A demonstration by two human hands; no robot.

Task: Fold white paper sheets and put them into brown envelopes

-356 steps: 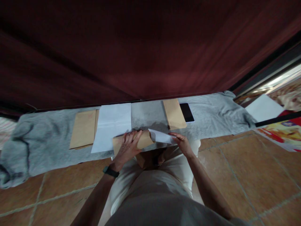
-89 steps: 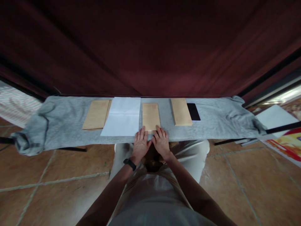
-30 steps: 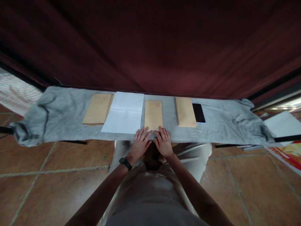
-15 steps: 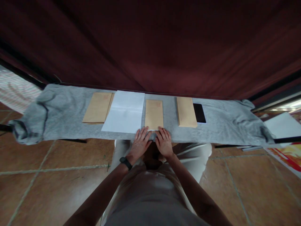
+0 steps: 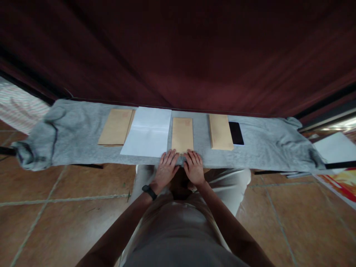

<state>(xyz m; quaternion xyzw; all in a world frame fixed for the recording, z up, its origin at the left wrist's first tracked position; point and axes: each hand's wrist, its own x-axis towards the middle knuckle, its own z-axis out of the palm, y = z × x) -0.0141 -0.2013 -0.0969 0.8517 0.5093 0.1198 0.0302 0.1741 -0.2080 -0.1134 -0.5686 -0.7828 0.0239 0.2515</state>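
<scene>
A brown paper envelope (image 5: 182, 134) with a small reddish print at its far corner lies upright before me on the grey cloth (image 5: 200, 129). My left hand (image 5: 167, 167) rests its outstretched fingertips on the envelope's near left corner. On the near right corner lie the fingers of my right hand (image 5: 194, 167), also stretched flat. Both thumbs point inward below the near edge, and what lies under the fingertips is hidden. Left of the envelope is a stack of white paper (image 5: 147, 131), its near right corner close to my left fingers.
Several brown envelopes (image 5: 116, 127) lie at the left, partly beside the paper. Another envelope stack (image 5: 221, 131) sits to the right, next to a dark-screened phone or tablet (image 5: 236, 133). A dark red curtain (image 5: 178, 55) hangs behind the narrow cloth-covered surface.
The white strip that showed at the envelope's near edge is no longer visible. Both hands stay almost where they were, fingertips at the same corners.
</scene>
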